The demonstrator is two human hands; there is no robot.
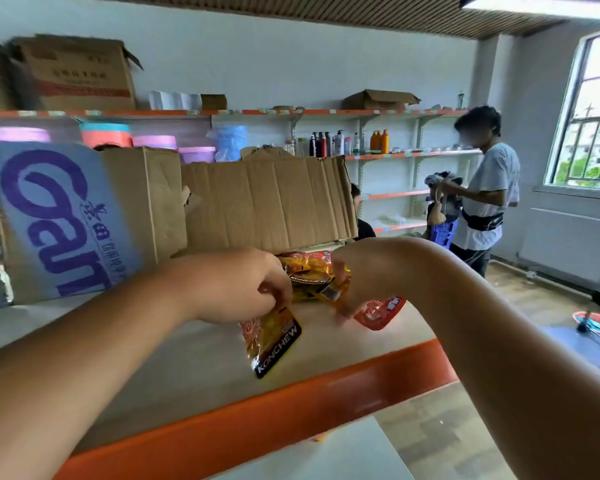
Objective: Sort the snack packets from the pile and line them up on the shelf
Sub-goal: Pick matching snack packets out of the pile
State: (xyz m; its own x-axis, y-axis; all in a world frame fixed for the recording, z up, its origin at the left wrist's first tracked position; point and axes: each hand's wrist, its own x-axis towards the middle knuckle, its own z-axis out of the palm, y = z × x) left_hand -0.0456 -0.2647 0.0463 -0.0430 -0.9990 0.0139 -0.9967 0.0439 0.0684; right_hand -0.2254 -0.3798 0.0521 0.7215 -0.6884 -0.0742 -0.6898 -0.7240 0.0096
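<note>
Corrugated cardboard stands in the way at the back of the shelf (pixel 194 362): a creased brown flap (pixel 267 202) rises just behind the pile of snack packets (pixel 307 268), and a taller box (pixel 59 220) with a pale blue printed face and purple lettering crowds the left side; the shelf itself is a smooth beige board with a glossy orange front lip; the left hand (pixel 243 285) has its fingers curled down round the top of a yellow packet (pixel 274 341), shiny foil with a black band along its lower edge, which lies slanted on the board nearer than the pile; the right hand (pixel 357 278) pinches the edge of another yellow packet (pixel 328 292) at the pile's front; a red packet (pixel 378 311) lies flat beside that hand, partly hidden by it; farther off, wall shelves (pixel 395 155) hold plastic bottles (pixel 343 143), pastel round tubs (pixel 153 142) sit behind the boxes, and another person (pixel 485 188) in a white shirt stands by a barred window (pixel 586 116).
</note>
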